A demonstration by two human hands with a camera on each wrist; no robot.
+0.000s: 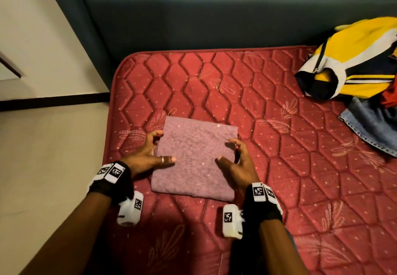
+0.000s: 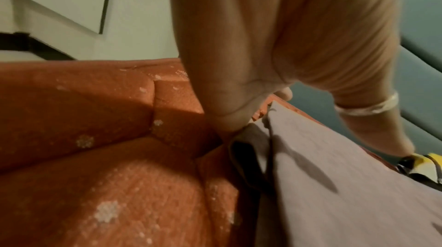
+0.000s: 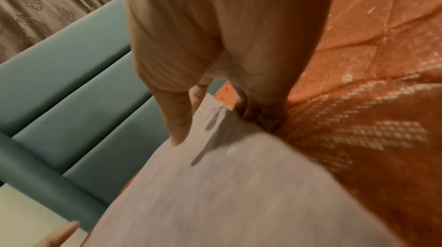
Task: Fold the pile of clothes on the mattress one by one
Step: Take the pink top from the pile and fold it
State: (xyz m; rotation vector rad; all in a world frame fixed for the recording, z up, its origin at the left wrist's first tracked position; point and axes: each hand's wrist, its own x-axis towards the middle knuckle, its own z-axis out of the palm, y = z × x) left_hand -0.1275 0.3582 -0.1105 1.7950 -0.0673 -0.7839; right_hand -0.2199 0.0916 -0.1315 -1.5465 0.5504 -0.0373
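A mauve folded cloth (image 1: 193, 158) lies flat on the red quilted mattress (image 1: 279, 178), near its left front part. My left hand (image 1: 154, 152) grips the cloth's left edge, with its fingers (image 2: 229, 118) curled down against the side and the ringed thumb over the top. My right hand (image 1: 234, 160) grips the right edge the same way: fingers (image 3: 260, 114) tucked at the side, thumb (image 3: 177, 130) on the cloth (image 3: 227, 194). In the left wrist view the cloth (image 2: 334, 185) shows stacked layers at its edge. The unfolded pile (image 1: 354, 64) sits at the far right.
The pile holds a yellow, white and navy garment, something red, and blue jeans (image 1: 373, 128). A dark padded headboard (image 1: 214, 16) runs behind the mattress. The mattress's left edge drops to a pale floor (image 1: 43, 145). Bare mattress lies between the cloth and the pile.
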